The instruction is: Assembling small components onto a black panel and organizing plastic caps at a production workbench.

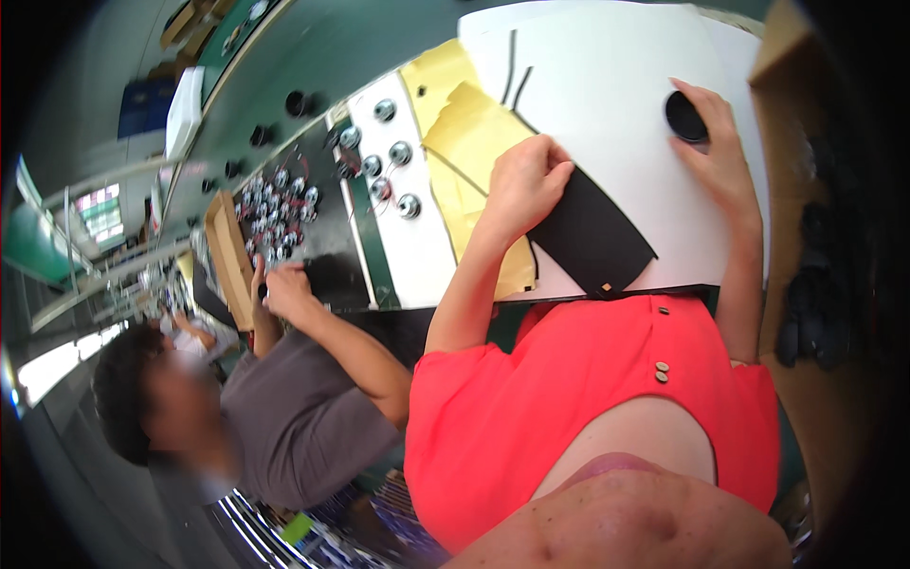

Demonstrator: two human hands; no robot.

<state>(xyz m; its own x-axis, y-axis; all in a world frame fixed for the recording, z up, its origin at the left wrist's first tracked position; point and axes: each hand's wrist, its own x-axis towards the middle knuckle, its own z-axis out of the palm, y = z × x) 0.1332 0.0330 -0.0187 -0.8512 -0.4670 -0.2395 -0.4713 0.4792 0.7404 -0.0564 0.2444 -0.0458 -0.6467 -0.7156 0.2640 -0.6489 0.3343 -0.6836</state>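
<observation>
My right hand (pixel 718 156) grips a round black cup-like part (pixel 684 118) between thumb and fingers, over the white sheet (pixel 607 85). My left hand (pixel 533 185) is closed in a pinch above the upper end of a black flat sheet (pixel 597 232). Whatever its fingertips hold, if anything, is hidden. Yellow paper (pixel 474 133) with torn edges lies under and beside the black sheet. Two thin black strips (pixel 513 66) rest on the white sheet beyond my left hand.
Several small silver motor-like parts (pixel 400 153) stand on a white strip to the left, with many more (pixel 277 209) on a dark surface beyond. A co-worker (pixel 303 408) works close on my left. Cardboard (pixel 806 237) and black parts (pixel 813 284) are at the right.
</observation>
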